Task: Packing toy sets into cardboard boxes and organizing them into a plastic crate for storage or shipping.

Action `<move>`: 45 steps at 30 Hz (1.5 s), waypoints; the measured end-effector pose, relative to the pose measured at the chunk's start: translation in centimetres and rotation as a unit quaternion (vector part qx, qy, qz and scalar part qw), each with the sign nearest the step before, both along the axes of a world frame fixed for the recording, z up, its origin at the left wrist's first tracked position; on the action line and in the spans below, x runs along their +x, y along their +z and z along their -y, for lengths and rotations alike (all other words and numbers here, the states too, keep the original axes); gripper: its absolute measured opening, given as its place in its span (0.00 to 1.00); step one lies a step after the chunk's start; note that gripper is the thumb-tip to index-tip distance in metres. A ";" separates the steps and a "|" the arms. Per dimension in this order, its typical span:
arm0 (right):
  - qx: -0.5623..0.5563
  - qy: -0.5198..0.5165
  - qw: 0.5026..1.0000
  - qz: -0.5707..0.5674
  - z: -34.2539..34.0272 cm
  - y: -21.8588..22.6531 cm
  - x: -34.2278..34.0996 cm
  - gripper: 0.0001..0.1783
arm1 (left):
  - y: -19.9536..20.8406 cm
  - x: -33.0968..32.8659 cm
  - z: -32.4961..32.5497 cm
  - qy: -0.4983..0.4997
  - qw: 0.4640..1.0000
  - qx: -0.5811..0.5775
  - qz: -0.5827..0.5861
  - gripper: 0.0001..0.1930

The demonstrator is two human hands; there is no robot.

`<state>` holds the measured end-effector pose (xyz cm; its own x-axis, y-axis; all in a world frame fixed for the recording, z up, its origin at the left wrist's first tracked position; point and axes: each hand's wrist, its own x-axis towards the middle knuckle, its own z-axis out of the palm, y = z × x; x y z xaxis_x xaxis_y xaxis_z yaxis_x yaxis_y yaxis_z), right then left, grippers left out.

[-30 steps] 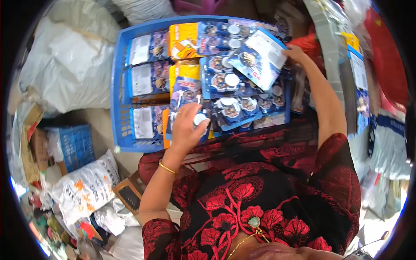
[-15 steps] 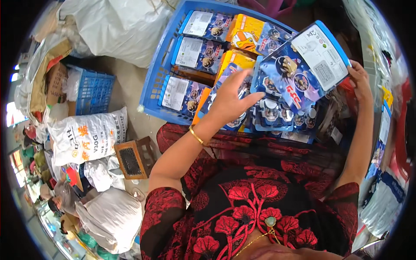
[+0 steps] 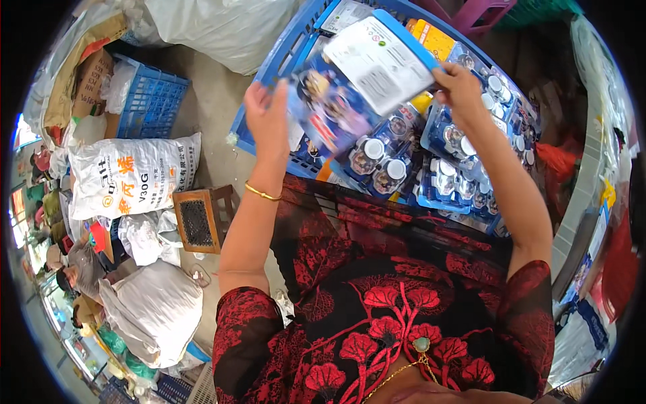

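My right hand (image 3: 461, 94) pinches the right edge of a blister pack (image 3: 367, 94), its printed card back facing up: a white label panel and a blue cartoon picture, smeared by motion. Beside the pack's left edge, my left hand (image 3: 268, 124) has its fingers apart and does not appear to grip it. Below the pack, a blue plastic crate (image 3: 245, 131) holds more of these packs. Several lie with clear fronts up, such as a pack with white-capped round pieces (image 3: 380, 165) and another blister pack (image 3: 444, 185). The held pack hides part of the crate's left side.
To the left are a smaller blue crate (image 3: 151, 101), a printed white sack (image 3: 134, 175), a small wooden stool (image 3: 202, 219) and a stuffed white bag (image 3: 158, 313). A purple plastic stool (image 3: 481, 17) stands behind the crate. People sit at the far left.
My right hand has carried the blister pack leftward over the crate. My left hand has moved left, away from the packs in the middle. White-capped packs now show on the crate's right side.
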<state>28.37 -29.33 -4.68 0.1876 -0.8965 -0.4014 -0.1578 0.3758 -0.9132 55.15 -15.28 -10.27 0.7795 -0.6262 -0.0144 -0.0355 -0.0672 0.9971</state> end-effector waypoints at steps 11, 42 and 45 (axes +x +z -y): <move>0.141 -0.150 0.968 0.142 -3.0 -10.2 9.1 0.08 | -8.2 -3.9 5.2 -0.119 0.803 -0.096 -0.576 0.27; 0.078 0.096 0.987 0.106 3.0 -10.2 7.6 0.13 | -9.3 0.3 6.9 -0.042 0.809 -0.108 -0.576 0.20; 0.042 0.204 0.973 0.104 4.6 -7.8 8.7 0.19 | -7.3 4.5 7.5 -0.061 0.845 -0.183 -0.498 0.18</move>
